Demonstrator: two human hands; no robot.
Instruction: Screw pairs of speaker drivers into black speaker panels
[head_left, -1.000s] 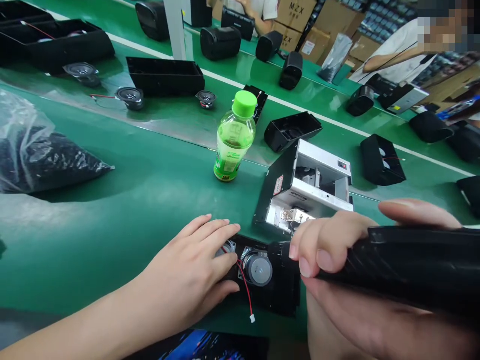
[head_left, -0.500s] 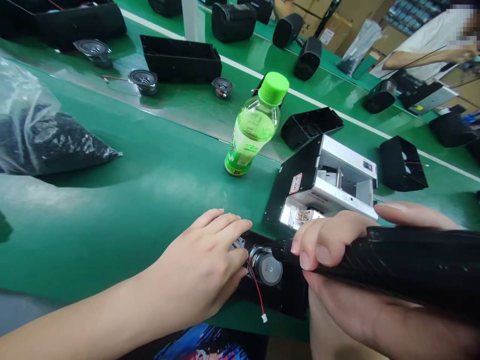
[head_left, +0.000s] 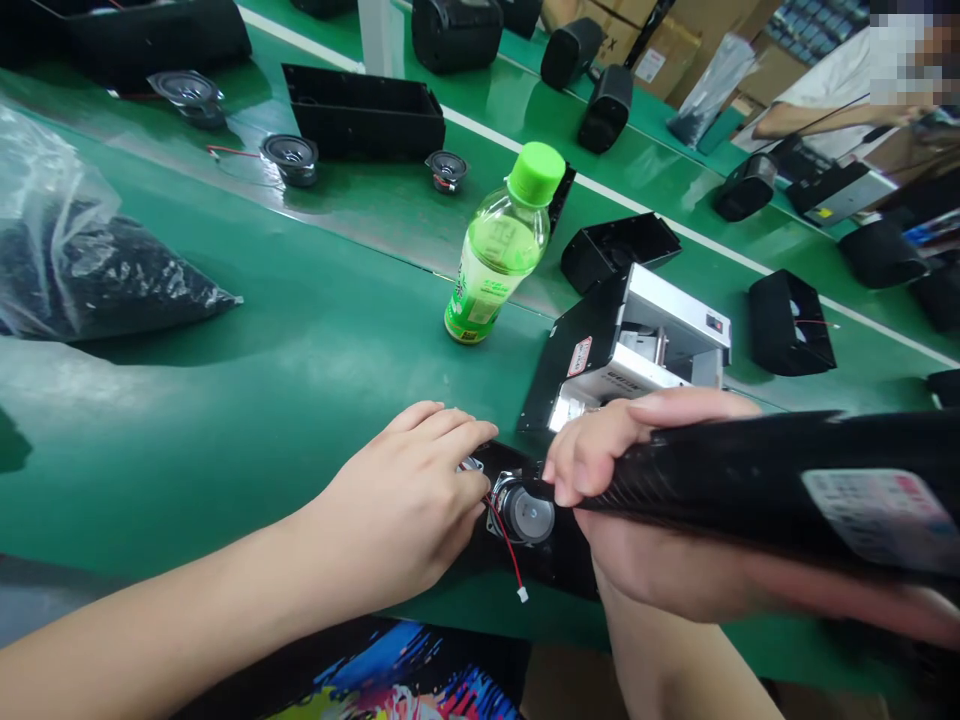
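Observation:
A black speaker housing (head_left: 566, 560) lies on the bench in front of me. In it sits a small round speaker driver (head_left: 529, 512) with its silver magnet facing up. A red lead (head_left: 513, 560) with a white plug runs down beside the driver. My left hand (head_left: 420, 500) is closed over the housing's left part, its fingertips at a second metal-framed part (head_left: 471, 465) that it mostly hides. My right hand (head_left: 637, 510) grips a black electric screwdriver (head_left: 720, 480), held almost level. The tool's front end reaches the upper edge of the driver; its tip is hidden.
Behind the housing stand a green-capped drink bottle (head_left: 499, 255) and a silver-black screw feeder (head_left: 630, 340). A clear bag of black parts (head_left: 112, 260) lies at left. Loose speakers (head_left: 289, 160) and open black boxes (head_left: 364, 115) line the bench. Another person (head_left: 832, 95) works far right.
My right hand and the screwdriver have shifted left and up in view, showing a label on the tool. The housing and bench sit slightly higher in view; my left hand keeps its hold.

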